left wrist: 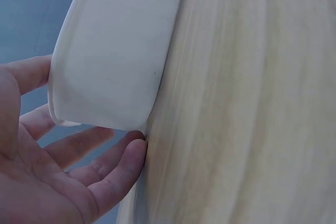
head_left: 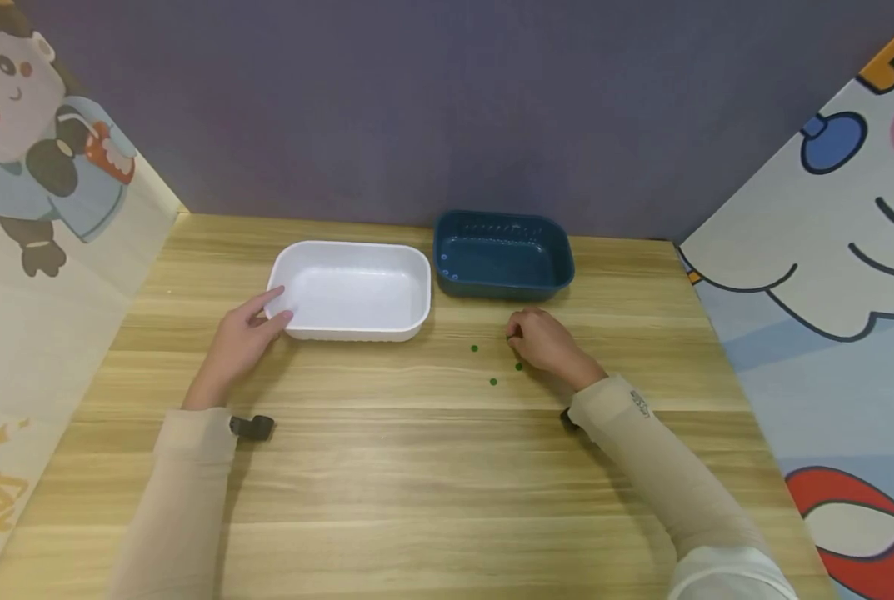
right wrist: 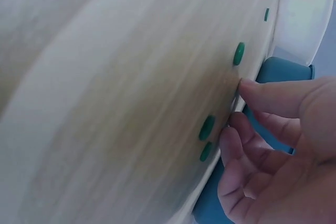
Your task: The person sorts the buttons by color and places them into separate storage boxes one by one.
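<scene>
A white plastic tray [head_left: 357, 332] stands at the back left of the table. My left hand [head_left: 238, 337] holds it by its left end, thumb and fingers spread about the corner. In the left wrist view the left hand [left wrist: 58, 166] has fingertips against the tray's rim and end wall [left wrist: 105, 77]. My right hand [head_left: 547, 343] is low over the table, thumb and fingers pinching what looks like a small green disc, mostly hidden. Loose green discs [head_left: 494, 382] lie beside it. The right wrist view shows several discs [right wrist: 208, 128] near the right hand's [right wrist: 278, 140] fingertips.
A dark blue plastic basket [head_left: 502, 292] stands right of the white tray, behind my right hand. The wooden table [head_left: 417, 500] ends at a grey back wall [head_left: 387, 108]. Cartoon-printed panels [head_left: 814, 375] stand at both sides.
</scene>
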`<state>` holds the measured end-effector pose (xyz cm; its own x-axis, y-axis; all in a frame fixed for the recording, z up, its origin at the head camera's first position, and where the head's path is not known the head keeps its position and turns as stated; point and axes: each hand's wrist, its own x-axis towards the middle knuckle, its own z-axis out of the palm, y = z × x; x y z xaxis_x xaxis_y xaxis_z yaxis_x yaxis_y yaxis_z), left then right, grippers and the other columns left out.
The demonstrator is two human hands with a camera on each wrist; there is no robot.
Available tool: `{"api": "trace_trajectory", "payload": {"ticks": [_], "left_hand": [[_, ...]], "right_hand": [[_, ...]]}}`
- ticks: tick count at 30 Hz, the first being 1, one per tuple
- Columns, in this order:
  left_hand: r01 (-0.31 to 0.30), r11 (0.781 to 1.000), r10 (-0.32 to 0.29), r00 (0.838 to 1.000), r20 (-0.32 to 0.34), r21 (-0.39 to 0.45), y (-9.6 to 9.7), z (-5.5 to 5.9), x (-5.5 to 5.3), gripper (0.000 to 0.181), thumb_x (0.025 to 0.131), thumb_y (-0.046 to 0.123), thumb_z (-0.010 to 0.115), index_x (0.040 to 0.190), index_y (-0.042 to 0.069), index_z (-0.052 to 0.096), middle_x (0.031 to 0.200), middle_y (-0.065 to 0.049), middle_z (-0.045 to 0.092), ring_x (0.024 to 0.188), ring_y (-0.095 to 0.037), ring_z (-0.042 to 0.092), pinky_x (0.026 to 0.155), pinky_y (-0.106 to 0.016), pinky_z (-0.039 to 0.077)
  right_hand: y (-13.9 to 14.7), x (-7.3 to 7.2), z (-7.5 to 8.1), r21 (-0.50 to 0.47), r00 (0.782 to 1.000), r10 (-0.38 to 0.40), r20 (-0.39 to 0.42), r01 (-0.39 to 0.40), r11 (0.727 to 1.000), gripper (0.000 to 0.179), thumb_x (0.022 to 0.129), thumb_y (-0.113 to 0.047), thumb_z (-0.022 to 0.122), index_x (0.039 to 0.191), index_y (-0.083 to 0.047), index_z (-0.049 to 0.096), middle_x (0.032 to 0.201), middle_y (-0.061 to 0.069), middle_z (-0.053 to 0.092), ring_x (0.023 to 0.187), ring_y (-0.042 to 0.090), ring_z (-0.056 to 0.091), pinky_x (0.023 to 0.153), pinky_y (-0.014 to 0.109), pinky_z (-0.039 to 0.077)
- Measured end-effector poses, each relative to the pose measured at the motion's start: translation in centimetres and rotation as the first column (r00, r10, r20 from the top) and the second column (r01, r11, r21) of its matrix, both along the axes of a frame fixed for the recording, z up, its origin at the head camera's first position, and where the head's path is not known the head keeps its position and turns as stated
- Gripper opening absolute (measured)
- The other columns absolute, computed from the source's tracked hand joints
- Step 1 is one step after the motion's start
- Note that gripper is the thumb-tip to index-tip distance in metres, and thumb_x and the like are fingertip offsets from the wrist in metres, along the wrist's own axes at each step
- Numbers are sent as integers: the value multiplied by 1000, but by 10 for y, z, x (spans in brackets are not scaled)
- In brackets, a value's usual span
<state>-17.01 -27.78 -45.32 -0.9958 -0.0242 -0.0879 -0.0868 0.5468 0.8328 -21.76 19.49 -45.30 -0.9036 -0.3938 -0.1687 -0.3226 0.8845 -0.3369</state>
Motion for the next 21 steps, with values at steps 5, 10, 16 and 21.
{"api": "trace_trajectory", "payload": {"ticks": [5,10,16,21], "left_hand": [[-2,1000,2,1000,4,-10,-1,0,2,67,99,51,60,154,17,44,142,-24,53,99,-21,66,71,-17,49],[-7,1000,7,1000,10,-2,0,0,5,66,100,50,59,154,16,44,150,-25,45,113,-37,62,72,-15,49],[2,1000,-2,1000,3,2,2,1,3,65,99,51,59,155,20,43,153,-24,42,118,-40,60,76,-18,48],[-6,1000,6,1000,13,11,2,1,2,66,99,50,60,155,19,43,152,-24,43,114,-36,62,73,-16,49]], "right_hand": [[-2,-1,0,-6,1000,-9,23,9,1000,4,93,-6,71,95,-5,69,92,5,65,90,26,59,85,43,50],[-4,-2,0,-14,999,-4,38,5,1000,3,93,-7,71,95,-5,70,92,5,66,91,26,60,85,43,50],[-5,-1,2,-90,998,-33,51,38,995,4,93,-9,72,90,-7,68,88,5,67,84,23,60,79,41,50],[-13,1,12,-277,992,-64,105,91,957,3,95,-12,69,94,-9,69,89,5,66,81,21,59,72,37,50]]}}
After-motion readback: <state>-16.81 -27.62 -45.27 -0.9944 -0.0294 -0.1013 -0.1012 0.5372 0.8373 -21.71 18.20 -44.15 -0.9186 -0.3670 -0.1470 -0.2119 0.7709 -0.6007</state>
